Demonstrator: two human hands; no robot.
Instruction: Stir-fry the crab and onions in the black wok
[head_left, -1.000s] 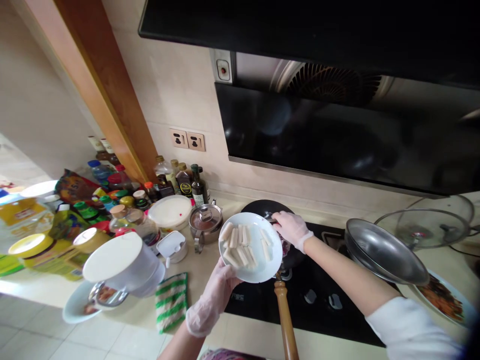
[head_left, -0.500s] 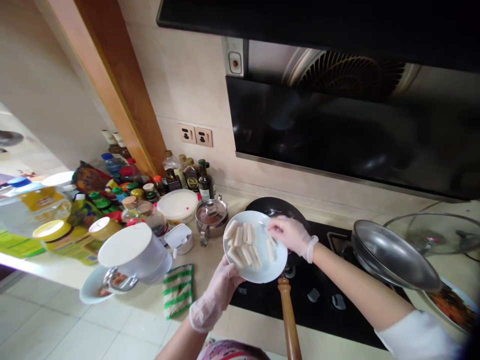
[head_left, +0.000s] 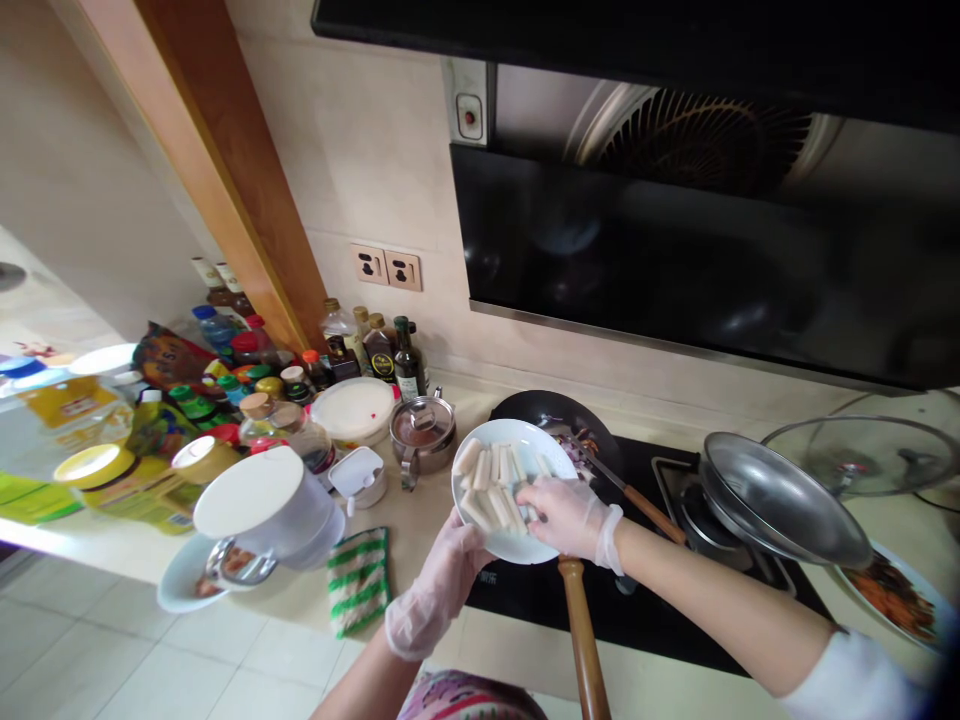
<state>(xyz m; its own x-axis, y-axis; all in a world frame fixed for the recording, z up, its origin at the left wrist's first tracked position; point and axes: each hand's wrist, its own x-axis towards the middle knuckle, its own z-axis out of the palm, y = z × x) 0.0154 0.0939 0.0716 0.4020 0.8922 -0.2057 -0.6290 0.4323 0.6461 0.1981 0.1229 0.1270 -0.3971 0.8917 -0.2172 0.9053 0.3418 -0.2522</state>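
Observation:
My left hand [head_left: 448, 572], in a clear plastic glove, grips the near left rim of a pale plate [head_left: 517, 547], its thumb over the edge. White stick-shaped rice cakes [head_left: 486, 468] lie in rows on the plate. My right hand [head_left: 564, 512], gloved too, reaches over the plate from the right. Its fingers are bent and pinched at the rice cakes on the plate's right side; the fingertips partly hide what they hold. Behind the plate stands a dark wok [head_left: 551, 405], partly covered by it, with sliced purple onion [head_left: 576, 455] inside. A spatula [head_left: 646, 512] rests in the wok.
The wok's wooden handle [head_left: 582, 630] points toward me. At right are a steel pan [head_left: 787, 500], a glass lid [head_left: 885, 455] and a plate of cooked food [head_left: 900, 605]. A striped cloth [head_left: 358, 580], lidded pot [head_left: 422, 437], white pitcher [head_left: 274, 510] and several bottles stand left.
My right hand has moved left and down across the plate, from its right edge onto the rice cakes. The onion and spatula in the wok now show. My left hand still holds the plate.

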